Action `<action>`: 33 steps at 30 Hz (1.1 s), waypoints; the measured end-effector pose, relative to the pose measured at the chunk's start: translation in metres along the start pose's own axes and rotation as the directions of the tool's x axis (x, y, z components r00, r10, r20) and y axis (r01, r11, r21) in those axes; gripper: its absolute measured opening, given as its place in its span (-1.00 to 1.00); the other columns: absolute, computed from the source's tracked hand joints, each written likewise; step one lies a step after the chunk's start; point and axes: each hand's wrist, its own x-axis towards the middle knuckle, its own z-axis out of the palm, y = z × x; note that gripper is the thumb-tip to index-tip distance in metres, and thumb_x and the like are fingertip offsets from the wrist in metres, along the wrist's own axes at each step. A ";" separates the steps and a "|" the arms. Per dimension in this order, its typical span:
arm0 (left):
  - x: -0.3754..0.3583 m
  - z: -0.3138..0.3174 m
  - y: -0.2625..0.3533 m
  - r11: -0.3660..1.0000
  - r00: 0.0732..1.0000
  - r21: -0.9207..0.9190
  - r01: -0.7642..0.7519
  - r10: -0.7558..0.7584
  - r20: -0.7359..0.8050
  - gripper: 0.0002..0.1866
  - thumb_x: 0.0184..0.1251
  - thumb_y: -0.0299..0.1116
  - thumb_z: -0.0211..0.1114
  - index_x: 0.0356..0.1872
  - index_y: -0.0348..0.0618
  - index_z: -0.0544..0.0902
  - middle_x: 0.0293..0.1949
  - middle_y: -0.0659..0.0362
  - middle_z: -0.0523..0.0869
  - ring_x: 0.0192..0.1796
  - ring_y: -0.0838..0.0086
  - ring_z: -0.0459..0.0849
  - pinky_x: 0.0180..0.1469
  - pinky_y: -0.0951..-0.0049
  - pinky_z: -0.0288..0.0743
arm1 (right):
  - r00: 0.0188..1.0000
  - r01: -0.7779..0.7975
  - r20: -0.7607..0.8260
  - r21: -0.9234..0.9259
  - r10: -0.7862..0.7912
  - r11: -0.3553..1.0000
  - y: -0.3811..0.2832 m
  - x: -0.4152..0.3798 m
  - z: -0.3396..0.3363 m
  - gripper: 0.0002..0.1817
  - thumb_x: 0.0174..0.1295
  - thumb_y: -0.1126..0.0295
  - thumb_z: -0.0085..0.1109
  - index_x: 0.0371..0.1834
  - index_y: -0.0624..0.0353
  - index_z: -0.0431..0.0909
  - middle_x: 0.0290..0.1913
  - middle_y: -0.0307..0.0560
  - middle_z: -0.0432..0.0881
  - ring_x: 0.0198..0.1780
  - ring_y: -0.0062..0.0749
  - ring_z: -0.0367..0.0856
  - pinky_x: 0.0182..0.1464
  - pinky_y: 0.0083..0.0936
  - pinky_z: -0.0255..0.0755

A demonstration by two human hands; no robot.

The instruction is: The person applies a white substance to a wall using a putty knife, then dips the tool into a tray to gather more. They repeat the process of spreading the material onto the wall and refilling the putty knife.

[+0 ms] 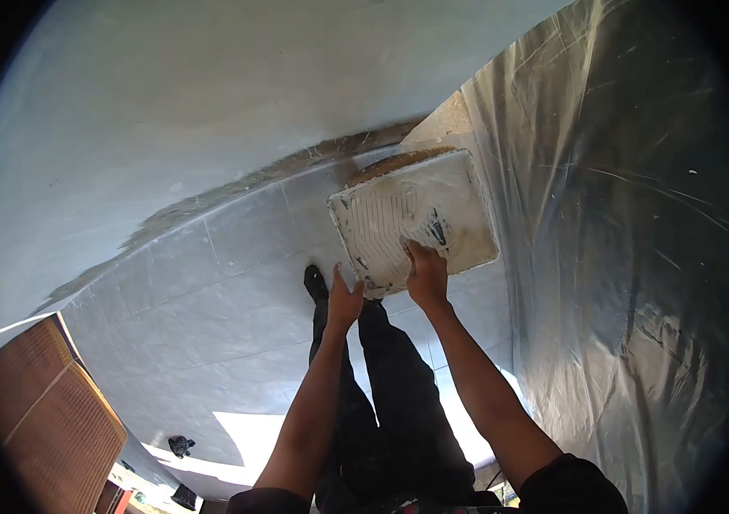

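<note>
A paint tray crusted with pale paint lies in front of me, its ribbed slope on the left and dark bare patches showing through. My right hand is over its near part, fingers curled in a pinch; what they hold, if anything, I cannot make out. By the tray's near left corner is my left hand, with thumb and forefinger apart and nothing between them. Behind the tray's far edge shows a brown rounded thing, mostly hidden.
Clear plastic sheeting hangs along the right. A pale wall with a darker strip at its foot rises ahead. Grey floor runs beneath my feet. A brown woven mat is at lower left, near a small black bundle.
</note>
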 end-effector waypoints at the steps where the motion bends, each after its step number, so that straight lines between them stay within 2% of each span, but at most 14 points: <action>1: 0.004 0.002 0.006 0.991 0.996 -0.097 0.088 -0.086 0.029 -0.18 0.32 -0.28 0.23 0.50 -0.44 0.07 0.37 -0.42 0.35 0.42 -0.14 0.41 0.40 0.21 0.31 | 1.000 -0.010 0.025 -0.086 0.012 0.996 0.000 0.009 0.004 -0.57 0.10 0.63 0.16 0.09 0.16 0.55 0.00 0.02 0.70 0.07 0.01 0.61 0.06 -0.03 0.41; 2: 0.011 0.011 -0.001 0.977 0.994 -0.184 0.109 -0.108 0.017 -0.18 0.35 -0.31 0.22 0.51 -0.44 0.04 0.28 -0.37 0.48 0.30 -0.03 0.56 0.31 0.27 0.38 | 0.999 -0.026 0.040 -0.087 0.029 0.996 0.007 0.016 0.016 -0.57 0.10 0.63 0.16 0.09 0.16 0.55 0.00 0.02 0.70 0.07 0.01 0.61 0.06 -0.03 0.41; 5: 0.030 0.033 -0.022 0.918 0.995 -0.385 0.091 -0.098 0.000 -0.21 0.36 -0.33 0.21 0.50 -0.42 0.06 0.27 -0.29 0.49 0.27 0.11 0.56 0.32 0.29 0.35 | 0.999 -0.028 0.026 -0.220 0.035 0.975 0.021 0.028 0.047 -0.48 0.13 0.61 0.13 0.24 0.19 0.48 0.03 0.03 0.70 0.08 -0.08 0.58 0.05 -0.06 0.33; 8: 0.042 0.048 -0.036 0.776 0.990 -0.615 0.139 -0.109 0.086 -0.26 0.37 -0.33 0.18 0.49 -0.41 0.10 0.26 -0.19 0.50 0.27 0.19 0.52 0.36 0.31 0.30 | 0.996 0.076 0.002 -0.539 -0.089 0.839 0.025 0.011 0.087 -0.37 0.03 0.50 0.22 0.27 0.32 0.41 0.16 0.02 0.65 0.21 -0.09 0.49 0.12 0.02 0.25; 9: 0.038 0.046 -0.031 0.778 0.988 -0.609 0.153 -0.116 0.101 -0.26 0.37 -0.33 0.18 0.49 -0.41 0.10 0.26 -0.19 0.50 0.27 0.19 0.52 0.36 0.31 0.30 | 0.997 0.065 0.006 -0.540 -0.073 0.839 0.023 0.001 0.091 -0.37 0.03 0.50 0.22 0.27 0.32 0.41 0.16 0.02 0.65 0.21 -0.09 0.49 0.12 0.02 0.25; 11: 0.030 0.033 -0.009 0.733 0.967 -0.631 0.255 -0.191 0.169 -0.23 0.38 -0.07 0.16 0.53 -0.14 0.14 0.34 -0.01 0.42 0.40 0.20 0.38 0.32 0.07 0.31 | 0.989 0.147 0.065 -0.504 -0.132 0.851 0.017 -0.014 0.088 -0.38 0.01 0.53 0.23 0.26 0.31 0.43 0.16 0.01 0.65 0.19 -0.10 0.50 0.11 -0.01 0.26; 15: 0.036 0.038 -0.019 0.763 0.973 -0.604 0.229 -0.167 0.158 -0.21 0.37 0.02 0.14 0.54 -0.06 0.14 0.38 0.02 0.38 0.44 0.20 0.33 0.31 -0.02 0.28 | 0.994 0.076 0.096 -0.268 -0.052 0.960 0.012 0.013 0.049 -0.38 -0.04 0.57 0.25 0.23 0.30 0.46 0.17 -0.02 0.66 0.21 -0.12 0.51 0.10 -0.10 0.28; 17: 0.030 0.036 -0.004 0.661 0.968 -0.713 0.234 -0.223 0.111 -0.38 0.44 -0.24 0.14 0.41 -0.33 0.23 0.27 -0.05 0.44 0.33 0.26 0.41 0.41 0.29 0.21 | 0.998 0.063 0.024 -0.304 -0.059 0.951 0.014 0.025 0.056 -0.43 -0.03 0.58 0.24 0.17 0.26 0.48 0.15 -0.04 0.66 0.19 -0.13 0.52 0.07 -0.13 0.28; 18: 0.028 0.036 -0.010 0.663 0.967 -0.709 0.242 -0.229 0.115 -0.38 0.44 -0.24 0.14 0.41 -0.33 0.23 0.27 -0.05 0.44 0.33 0.26 0.41 0.41 0.29 0.21 | 0.994 0.092 -0.012 -0.386 -0.105 0.918 0.015 0.022 0.067 -0.46 -0.03 0.58 0.24 0.14 0.24 0.49 0.14 -0.05 0.66 0.18 -0.14 0.52 0.06 -0.13 0.28; 20: 0.031 0.038 -0.025 0.688 0.958 -0.667 0.286 -0.223 0.180 -0.27 0.44 0.10 0.08 0.50 -0.05 0.19 0.42 0.05 0.35 0.43 0.16 0.34 0.33 -0.05 0.25 | 0.986 0.109 -0.057 -0.486 -0.155 0.867 0.011 0.007 0.087 -0.50 -0.04 0.57 0.25 0.07 0.19 0.50 0.13 -0.07 0.66 0.18 -0.17 0.53 0.04 -0.12 0.27; 23: 0.035 0.040 -0.040 0.670 0.957 -0.683 0.290 -0.202 0.207 -0.29 0.47 0.13 0.03 0.49 -0.04 0.20 0.44 0.06 0.33 0.44 0.14 0.34 0.36 -0.06 0.21 | 0.988 0.138 0.111 -0.292 -0.110 0.946 -0.003 -0.021 0.082 -0.52 -0.04 0.56 0.24 0.06 0.19 0.51 0.15 -0.06 0.66 0.18 -0.17 0.54 0.06 -0.10 0.27; 25: 0.039 0.039 -0.035 0.652 0.949 -0.690 0.315 -0.231 0.215 -0.29 0.48 0.15 0.01 0.49 -0.05 0.20 0.44 0.05 0.33 0.44 0.13 0.34 0.36 -0.07 0.20 | 0.989 0.124 0.107 -0.255 -0.100 0.959 -0.004 -0.004 0.068 -0.50 -0.01 0.50 0.27 0.10 0.14 0.52 0.10 -0.14 0.66 0.13 -0.22 0.53 0.09 -0.10 0.27; 27: 0.038 0.038 -0.038 0.631 0.934 -0.691 0.354 -0.281 0.222 -0.28 0.48 0.17 -0.02 0.49 -0.06 0.19 0.44 0.05 0.34 0.44 0.12 0.35 0.36 -0.09 0.19 | 0.989 0.110 -0.064 -0.310 -0.136 0.944 0.001 0.030 0.062 -0.48 -0.04 0.52 0.29 0.10 0.12 0.53 0.10 -0.14 0.66 0.13 -0.22 0.53 0.09 -0.09 0.27; 33: 0.029 0.025 -0.007 0.505 0.931 -0.785 0.358 -0.259 0.258 -0.16 0.46 0.31 -0.05 0.53 -0.10 0.13 0.45 -0.02 0.34 0.45 0.05 0.33 0.39 -0.21 0.12 | 0.976 0.206 0.046 -0.493 -0.211 0.845 -0.010 -0.021 0.089 -0.62 0.13 0.44 0.20 0.07 0.13 0.55 0.09 -0.15 0.67 0.16 -0.31 0.53 0.11 -0.08 0.26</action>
